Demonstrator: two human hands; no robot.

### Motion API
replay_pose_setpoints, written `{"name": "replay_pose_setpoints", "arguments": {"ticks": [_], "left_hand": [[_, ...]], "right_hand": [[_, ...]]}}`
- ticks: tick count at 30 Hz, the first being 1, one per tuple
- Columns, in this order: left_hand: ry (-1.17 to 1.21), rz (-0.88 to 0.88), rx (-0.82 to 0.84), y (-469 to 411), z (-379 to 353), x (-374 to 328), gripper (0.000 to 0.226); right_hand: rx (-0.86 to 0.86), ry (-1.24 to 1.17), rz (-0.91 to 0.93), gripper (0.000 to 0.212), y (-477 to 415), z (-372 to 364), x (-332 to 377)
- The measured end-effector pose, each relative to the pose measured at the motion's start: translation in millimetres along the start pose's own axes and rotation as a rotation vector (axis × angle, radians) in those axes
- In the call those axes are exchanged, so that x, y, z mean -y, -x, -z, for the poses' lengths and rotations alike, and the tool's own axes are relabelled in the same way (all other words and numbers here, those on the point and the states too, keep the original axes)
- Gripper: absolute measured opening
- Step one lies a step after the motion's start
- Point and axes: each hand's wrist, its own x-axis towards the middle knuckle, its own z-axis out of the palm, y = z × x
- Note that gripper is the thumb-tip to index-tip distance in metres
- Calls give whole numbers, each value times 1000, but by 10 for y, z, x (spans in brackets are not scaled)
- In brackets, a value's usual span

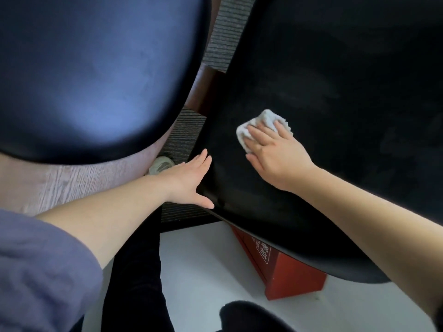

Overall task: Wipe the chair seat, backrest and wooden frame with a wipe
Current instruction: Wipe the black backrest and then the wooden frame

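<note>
Wipe: crumpled white cloth wipe (262, 118), near-left on the smooth black chair seat (335, 92).
Right hand (275, 156): straight fingers press it flat.
Left hand (189, 178): flat, empty, on the seat's left edge.
Ahead: most of the seat lies far-right; right hand nearer.

Illegible white characters in a white frame on the side of the red box (287, 274)

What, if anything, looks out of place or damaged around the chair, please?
Nothing looks damaged or spilled. One stray item: a pale roll, perhaps tape, lies at the edge of the striped carpet, beside the left hand.
</note>
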Motion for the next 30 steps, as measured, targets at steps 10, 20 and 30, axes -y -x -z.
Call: {"name": "replay_pose_setpoints", "arguments": {"ticks": [10,20,30], "left_hand": [[199,11,-298,138,346,-440,68],[252,-287,-438,316,661,-1628,44],[266,-255,-531,86,659,-2313,48]], "right_hand": [[-124,-109,-382,61,598,40,158],[-414,-351,-803,58,1286,361,-37],[-974,-898,-666,36,1724,439,-254]]}}
